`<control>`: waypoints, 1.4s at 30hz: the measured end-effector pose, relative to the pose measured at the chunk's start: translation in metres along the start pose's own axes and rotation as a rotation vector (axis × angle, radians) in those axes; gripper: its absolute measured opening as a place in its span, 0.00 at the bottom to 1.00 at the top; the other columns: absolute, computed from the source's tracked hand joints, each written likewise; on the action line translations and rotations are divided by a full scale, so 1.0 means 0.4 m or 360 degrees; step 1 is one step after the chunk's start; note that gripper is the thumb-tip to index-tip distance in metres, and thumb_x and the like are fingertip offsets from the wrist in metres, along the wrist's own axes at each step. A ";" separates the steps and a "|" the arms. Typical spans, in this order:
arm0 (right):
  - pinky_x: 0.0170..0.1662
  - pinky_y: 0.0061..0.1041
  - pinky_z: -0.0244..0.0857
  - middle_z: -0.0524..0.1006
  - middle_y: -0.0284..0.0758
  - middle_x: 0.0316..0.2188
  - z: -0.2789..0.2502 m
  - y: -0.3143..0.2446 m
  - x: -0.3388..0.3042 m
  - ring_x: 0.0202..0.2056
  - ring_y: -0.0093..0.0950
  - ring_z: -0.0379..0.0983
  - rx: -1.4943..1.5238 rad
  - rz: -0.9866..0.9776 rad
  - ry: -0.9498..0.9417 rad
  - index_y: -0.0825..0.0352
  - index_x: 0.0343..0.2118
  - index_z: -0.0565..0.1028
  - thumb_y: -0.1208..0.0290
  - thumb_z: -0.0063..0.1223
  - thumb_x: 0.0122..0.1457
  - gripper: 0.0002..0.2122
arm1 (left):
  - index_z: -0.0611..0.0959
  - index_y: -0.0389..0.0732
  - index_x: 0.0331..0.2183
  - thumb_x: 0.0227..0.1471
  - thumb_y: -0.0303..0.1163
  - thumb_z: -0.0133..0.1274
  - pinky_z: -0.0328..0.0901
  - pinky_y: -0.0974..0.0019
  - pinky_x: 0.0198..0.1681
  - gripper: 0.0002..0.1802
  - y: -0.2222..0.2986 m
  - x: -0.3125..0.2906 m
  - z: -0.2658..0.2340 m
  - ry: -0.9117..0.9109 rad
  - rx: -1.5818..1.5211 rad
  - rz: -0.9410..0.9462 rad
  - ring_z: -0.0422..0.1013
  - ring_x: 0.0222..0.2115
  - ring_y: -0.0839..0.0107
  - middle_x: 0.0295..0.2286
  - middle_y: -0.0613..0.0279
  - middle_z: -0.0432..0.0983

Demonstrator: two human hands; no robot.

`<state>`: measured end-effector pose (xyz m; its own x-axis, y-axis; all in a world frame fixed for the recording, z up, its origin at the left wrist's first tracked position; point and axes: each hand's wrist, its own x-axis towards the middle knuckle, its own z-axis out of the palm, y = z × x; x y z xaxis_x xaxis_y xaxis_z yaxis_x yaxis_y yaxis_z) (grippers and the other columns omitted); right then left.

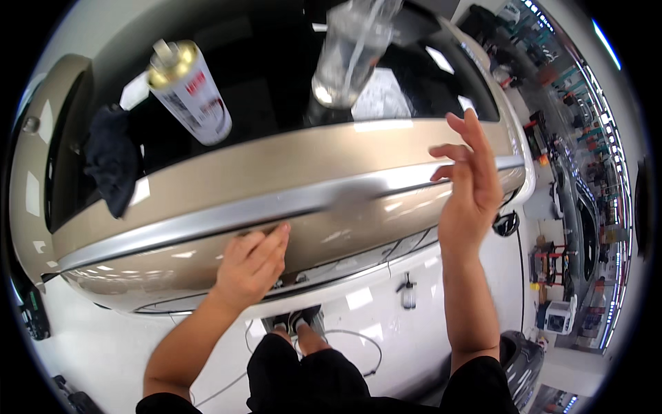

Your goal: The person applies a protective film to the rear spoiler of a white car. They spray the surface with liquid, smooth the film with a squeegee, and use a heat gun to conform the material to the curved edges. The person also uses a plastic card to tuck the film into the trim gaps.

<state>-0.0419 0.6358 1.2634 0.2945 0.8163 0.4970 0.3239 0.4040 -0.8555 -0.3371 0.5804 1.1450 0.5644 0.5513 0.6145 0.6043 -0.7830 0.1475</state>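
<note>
A beige car panel (227, 176) with a silver trim strip (227, 217) spans the view in front of me. My left hand (254, 268) is at the dark seam under that strip, left of the middle. Its fingers are bent and pressed together, fingertips at the seam; whether something thin is between them cannot be made out. My right hand (472, 183) is raised near the strip's right end, fingers apart and partly curled, with nothing visible in it. A white spray can (189, 100) with a gold top and a clear bottle (348, 58) stand on the dark glass (269, 83).
A dark cloth (112, 159) hangs over the glass edge at the left. On the pale floor below are a small spray bottle (408, 293) and a loose cable (376, 345). Red stands (549, 262) and a dark car (586, 231) appear at the right.
</note>
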 end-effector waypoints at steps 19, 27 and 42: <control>0.40 0.19 0.73 0.76 0.37 0.53 -0.062 -0.378 0.092 0.43 0.20 0.76 -0.0155 -0.0442 -0.0579 0.68 0.63 0.67 0.74 0.55 0.65 0.23 | 0.83 0.38 0.33 0.46 0.25 0.60 0.66 0.66 0.37 0.08 0.055 -0.024 -0.013 0.0186 0.0129 -0.0029 0.70 0.33 0.68 0.50 0.61 0.77; 0.28 0.21 0.73 0.79 0.33 0.36 -0.056 -0.130 -0.315 0.31 0.19 0.75 -0.0147 0.1030 -0.1201 0.68 0.50 0.74 0.70 0.57 0.63 0.14 | 0.85 0.36 0.39 0.41 0.22 0.60 0.67 0.65 0.35 0.18 0.055 -0.033 0.041 0.0250 0.0045 -0.0063 0.71 0.32 0.68 0.48 0.67 0.78; 0.26 0.24 0.74 0.78 0.34 0.29 0.090 -0.053 -0.406 0.30 0.22 0.77 0.0253 0.1537 -0.0893 0.69 0.42 0.74 0.65 0.60 0.63 0.12 | 0.82 0.33 0.45 0.48 0.24 0.56 0.58 0.53 0.66 0.19 0.055 -0.030 -0.015 -0.0166 -0.0125 0.0109 0.67 0.59 0.57 0.55 0.52 0.73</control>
<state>-0.1289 0.5096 1.1957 -0.0992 0.8692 -0.4844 0.0491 -0.4819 -0.8749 -0.3340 0.5549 1.1455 0.6607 0.5195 0.5418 0.5186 -0.8378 0.1708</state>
